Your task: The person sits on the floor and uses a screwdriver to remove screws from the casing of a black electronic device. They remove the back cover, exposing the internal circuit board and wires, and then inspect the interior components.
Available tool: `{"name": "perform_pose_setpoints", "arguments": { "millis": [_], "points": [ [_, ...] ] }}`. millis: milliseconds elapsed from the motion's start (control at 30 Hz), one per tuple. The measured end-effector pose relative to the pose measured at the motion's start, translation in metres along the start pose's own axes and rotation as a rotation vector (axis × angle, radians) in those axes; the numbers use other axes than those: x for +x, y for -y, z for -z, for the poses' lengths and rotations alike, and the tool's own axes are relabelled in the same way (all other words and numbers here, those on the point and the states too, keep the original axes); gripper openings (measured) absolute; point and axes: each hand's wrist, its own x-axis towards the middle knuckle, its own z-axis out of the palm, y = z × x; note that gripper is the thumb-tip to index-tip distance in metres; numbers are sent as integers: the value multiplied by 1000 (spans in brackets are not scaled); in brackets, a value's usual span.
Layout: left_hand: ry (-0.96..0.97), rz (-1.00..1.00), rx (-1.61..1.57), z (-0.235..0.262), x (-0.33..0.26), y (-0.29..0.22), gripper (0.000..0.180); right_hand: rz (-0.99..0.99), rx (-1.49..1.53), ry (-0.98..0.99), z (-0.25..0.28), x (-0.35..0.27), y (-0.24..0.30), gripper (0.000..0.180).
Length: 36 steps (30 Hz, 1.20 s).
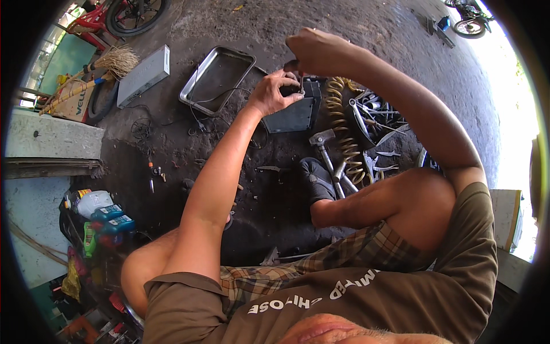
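At the grey box (289,118), the left hand (275,94) is half curled; the right hand (318,50), over its far side, hides its fingers; what either grips cannot be told.

A brown short-sleeved T-shirt (427,295) (white lettering (334,293) across it) is worn with plaid shorts (366,243) and dark footwear (317,178)
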Motion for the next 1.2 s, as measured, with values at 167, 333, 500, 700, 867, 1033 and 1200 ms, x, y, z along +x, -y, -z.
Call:
{"name": "perform_pose_setpoints", "arguments": {
  "millis": [167, 333, 500, 700, 867, 1033, 1200],
  "points": [
    [-30, 30, -10, -10, 2, 2, 25, 326, 27, -155, -15, 3, -23, 29],
    [-40, -11, 10, -10, 0, 0, 22, 159, 6, 16, -10, 10, -31, 29],
    [-36, -43, 47, -8, -2, -4, 20, 134, 152, -208, -1, 5, -24, 30],
    [27, -126, 206, -4, 0, -14, 20, -222, 122, 43, -13, 8, -37, 29],
    [70, -143, 363, -23, 8, -8, 22, -46, 14, 412, -72, -7, -73, 54],
    [-174, 0, 51, -12, 12, 17, 22, -162, 68, 334, -100, -10, -46, 67],
    [-350, 520, -1088, 16, 10, 18, 16, -160, 111, 281, -114, -19, -60, 64]
  ]
}}
